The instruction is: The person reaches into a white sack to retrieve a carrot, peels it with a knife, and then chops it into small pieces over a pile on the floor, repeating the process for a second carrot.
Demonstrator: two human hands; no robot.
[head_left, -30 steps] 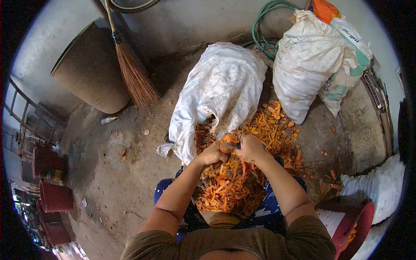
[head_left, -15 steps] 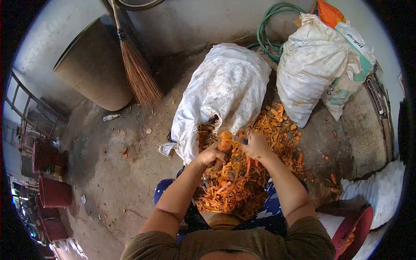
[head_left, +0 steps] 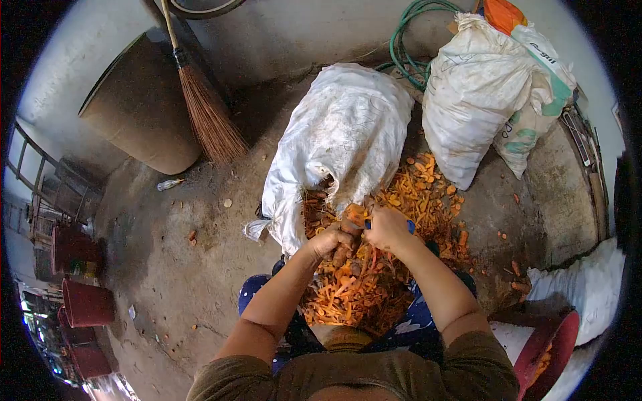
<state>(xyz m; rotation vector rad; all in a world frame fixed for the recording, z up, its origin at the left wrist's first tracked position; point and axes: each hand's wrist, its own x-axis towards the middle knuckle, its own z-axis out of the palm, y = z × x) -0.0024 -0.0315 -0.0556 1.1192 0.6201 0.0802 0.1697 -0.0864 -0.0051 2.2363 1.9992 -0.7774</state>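
My left hand (head_left: 332, 242) is closed around a thick carrot (head_left: 354, 214), its peeled orange end pointing up and its lower part still brown-skinned. Against the carrot's right side, my right hand (head_left: 388, 229) grips a knife with a blue handle (head_left: 410, 226); the blade is mostly hidden. Beneath both hands spreads a heap of orange peelings and cut pieces (head_left: 344, 294), lying between my knees. Just beyond the hands lies a white woven sack (head_left: 348, 113), its torn opening facing me.
Two full sacks (head_left: 471, 93) stand at the back right, beside a coiled green hose (head_left: 400, 50). A broom (head_left: 210, 113) leans on a large bin (head_left: 144, 110) at the back left. One red bucket (head_left: 565, 334) holding orange pieces is near my right side; more red buckets (head_left: 87, 302) stand left.
My right hand has moved left and slightly down, up against the carrot. The carrot has tilted a little to the right, and the view has shifted slightly.
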